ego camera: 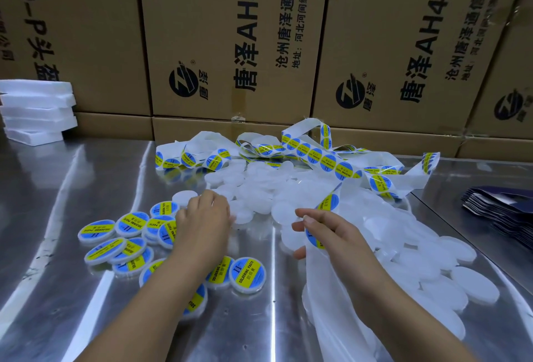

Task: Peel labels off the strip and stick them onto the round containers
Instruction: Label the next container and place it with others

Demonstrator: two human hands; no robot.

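Right hand pinches strip (fingers curled); left hand palm-down.

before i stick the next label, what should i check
1. Label strip held by right hand: ok
2. Fresh label at the right thumb: ok
3. Left hand reaching the bare containers: ok
4. Left hand actually gripping one: cannot tell
5. Labelled containers kept apart, left of the bare pile: ok
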